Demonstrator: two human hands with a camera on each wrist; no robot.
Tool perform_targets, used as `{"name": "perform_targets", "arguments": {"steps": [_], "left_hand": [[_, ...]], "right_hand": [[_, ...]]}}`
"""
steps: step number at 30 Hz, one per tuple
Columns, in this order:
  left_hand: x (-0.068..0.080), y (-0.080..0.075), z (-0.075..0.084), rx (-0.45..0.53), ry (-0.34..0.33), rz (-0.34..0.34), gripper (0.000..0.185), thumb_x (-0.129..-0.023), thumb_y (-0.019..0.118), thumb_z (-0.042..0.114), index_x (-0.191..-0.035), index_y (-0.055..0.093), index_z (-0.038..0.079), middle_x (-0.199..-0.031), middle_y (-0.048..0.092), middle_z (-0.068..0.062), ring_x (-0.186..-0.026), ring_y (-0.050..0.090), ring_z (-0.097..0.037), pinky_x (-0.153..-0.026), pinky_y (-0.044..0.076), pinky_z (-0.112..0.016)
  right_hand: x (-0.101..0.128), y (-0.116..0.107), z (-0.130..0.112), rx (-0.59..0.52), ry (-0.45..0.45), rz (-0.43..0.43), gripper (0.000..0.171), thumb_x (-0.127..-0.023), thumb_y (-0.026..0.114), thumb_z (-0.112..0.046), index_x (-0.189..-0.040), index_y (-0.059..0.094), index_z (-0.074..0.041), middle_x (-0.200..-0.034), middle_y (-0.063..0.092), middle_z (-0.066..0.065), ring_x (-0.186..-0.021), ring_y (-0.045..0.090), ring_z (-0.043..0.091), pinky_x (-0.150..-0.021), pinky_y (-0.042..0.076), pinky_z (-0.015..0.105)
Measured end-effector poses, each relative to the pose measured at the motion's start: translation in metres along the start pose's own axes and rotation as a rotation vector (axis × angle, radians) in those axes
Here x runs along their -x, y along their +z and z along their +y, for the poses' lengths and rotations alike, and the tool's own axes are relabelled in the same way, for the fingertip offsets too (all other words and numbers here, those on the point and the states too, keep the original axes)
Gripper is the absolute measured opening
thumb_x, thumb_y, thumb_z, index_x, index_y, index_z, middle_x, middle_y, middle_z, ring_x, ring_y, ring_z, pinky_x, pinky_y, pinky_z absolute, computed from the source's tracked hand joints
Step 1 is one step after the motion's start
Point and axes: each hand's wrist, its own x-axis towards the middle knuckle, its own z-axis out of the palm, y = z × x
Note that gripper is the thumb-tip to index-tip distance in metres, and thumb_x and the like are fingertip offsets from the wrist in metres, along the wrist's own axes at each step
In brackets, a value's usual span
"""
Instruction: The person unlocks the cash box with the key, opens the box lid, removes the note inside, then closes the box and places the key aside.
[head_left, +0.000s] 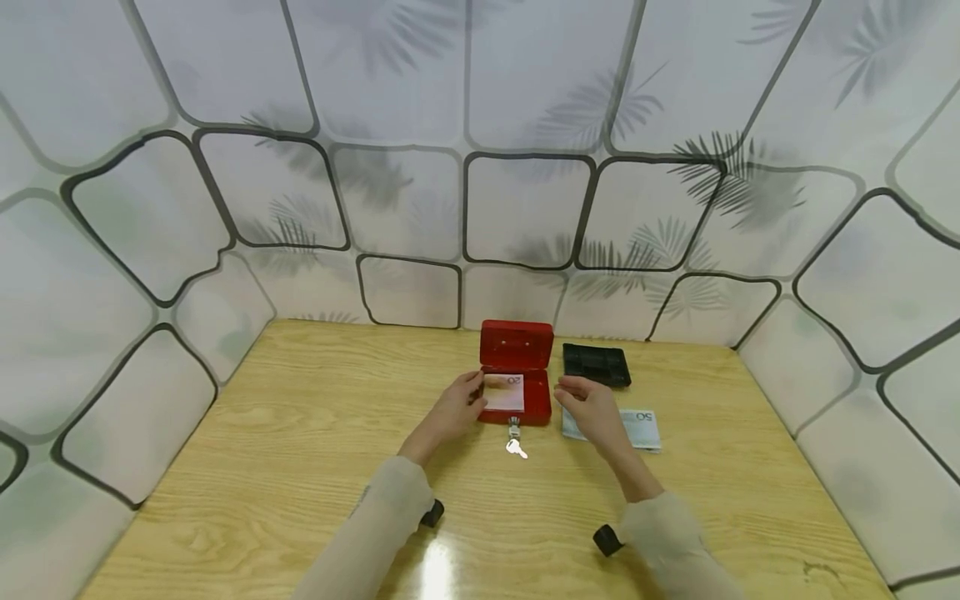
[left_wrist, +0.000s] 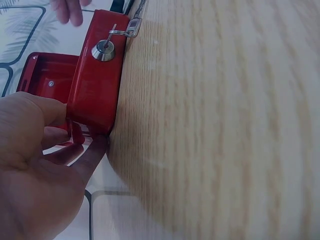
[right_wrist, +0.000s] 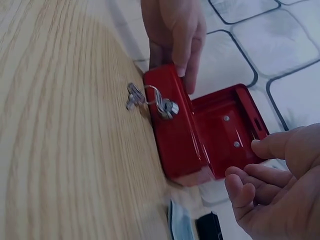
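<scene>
A small red cash box (head_left: 537, 402) stands on the table with its lid (head_left: 516, 343) raised. Inside, on the left, lies a banknote (head_left: 504, 393) marked 20. My left hand (head_left: 453, 410) holds the box at its left side; in the left wrist view the thumb is at the top edge and other fingers are against the side wall. Just right of the box, my right hand (head_left: 594, 415) hovers with loosely bent fingers and nothing in them. A key ring with keys (head_left: 516, 448) hangs from the lock (left_wrist: 103, 51) on the box's front.
Pale blue banknotes (head_left: 642, 430) marked 50 lie on the table, partly behind my right hand. Behind them is a black compartment tray (head_left: 597, 365). Patterned fabric walls (head_left: 412, 292) border the wooden table (head_left: 300, 467) at the back and sides.
</scene>
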Motion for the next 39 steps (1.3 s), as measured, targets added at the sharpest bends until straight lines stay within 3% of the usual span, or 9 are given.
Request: {"name": "perform_targets", "arguments": {"steps": [5, 8, 12, 23, 26, 32, 39], "left_hand": [[0.001, 0.000, 0.001, -0.003, 0.011, 0.002, 0.055, -0.105, 0.056, 0.006, -0.154, 0.037, -0.010, -0.159, 0.036, -0.028, -0.144, 0.040, -0.041, -0.118, 0.036, -0.050], [0.001, 0.001, 0.001, 0.003, 0.007, 0.003, 0.055, -0.105, 0.056, 0.006, -0.154, 0.037, -0.010, -0.159, 0.035, -0.028, -0.144, 0.040, -0.040, -0.117, 0.037, -0.051], [0.001, 0.001, 0.001, 0.017, -0.014, -0.002, 0.055, -0.105, 0.056, 0.007, -0.155, 0.037, -0.008, -0.160, 0.035, -0.026, -0.145, 0.040, -0.039, -0.117, 0.037, -0.050], [0.003, 0.001, 0.004, 0.010, -0.008, -0.004, 0.055, -0.106, 0.056, 0.007, -0.154, 0.037, -0.009, -0.159, 0.036, -0.027, -0.143, 0.042, -0.039, -0.117, 0.038, -0.050], [0.003, 0.001, 0.003, 0.001, 0.003, -0.002, 0.055, -0.105, 0.056, 0.006, -0.154, 0.037, -0.010, -0.159, 0.036, -0.028, -0.143, 0.042, -0.040, -0.116, 0.038, -0.051], [0.003, 0.001, 0.003, 0.018, -0.024, -0.007, 0.056, -0.106, 0.055, 0.009, -0.156, 0.036, -0.007, -0.160, 0.035, -0.026, -0.145, 0.040, -0.038, -0.117, 0.037, -0.049], [0.002, 0.000, 0.002, 0.023, -0.017, 0.000, 0.056, -0.106, 0.056, 0.008, -0.155, 0.035, -0.008, -0.160, 0.035, -0.027, -0.145, 0.040, -0.039, -0.118, 0.036, -0.049]], "right_hand": [[-0.005, 0.016, -0.005, -0.004, 0.026, -0.006, 0.036, -0.100, 0.067, -0.010, -0.130, 0.065, 0.011, -0.114, 0.072, 0.022, -0.091, 0.069, 0.033, -0.066, 0.054, 0.024], [-0.008, 0.024, -0.008, -0.043, 0.070, -0.022, 0.038, -0.099, 0.067, -0.009, -0.131, 0.064, 0.011, -0.111, 0.072, 0.022, -0.069, 0.066, 0.029, -0.050, 0.046, 0.024], [-0.012, 0.034, -0.007, -0.049, 0.096, -0.045, 0.039, -0.099, 0.067, -0.005, -0.133, 0.062, 0.013, -0.114, 0.071, 0.022, -0.054, 0.057, 0.018, -0.047, 0.042, 0.022], [-0.012, 0.049, -0.009, -0.126, 0.157, -0.129, 0.044, -0.101, 0.060, -0.001, -0.140, 0.052, 0.017, -0.125, 0.065, 0.029, -0.050, 0.053, 0.015, -0.044, 0.040, 0.022], [-0.011, 0.050, -0.012, -0.122, 0.156, -0.135, 0.044, -0.101, 0.059, 0.001, -0.140, 0.050, 0.019, -0.116, 0.067, 0.028, -0.048, 0.052, 0.014, -0.043, 0.039, 0.022], [-0.012, 0.050, -0.017, -0.104, 0.153, -0.162, 0.039, -0.100, 0.058, 0.001, -0.135, 0.055, 0.019, -0.082, 0.065, 0.023, -0.047, 0.051, 0.013, -0.042, 0.039, 0.021], [-0.017, 0.052, -0.017, -0.183, 0.154, -0.136, 0.039, -0.100, 0.057, 0.004, -0.136, 0.053, 0.019, -0.085, 0.067, 0.024, -0.048, 0.053, 0.012, -0.041, 0.040, 0.019]]}}
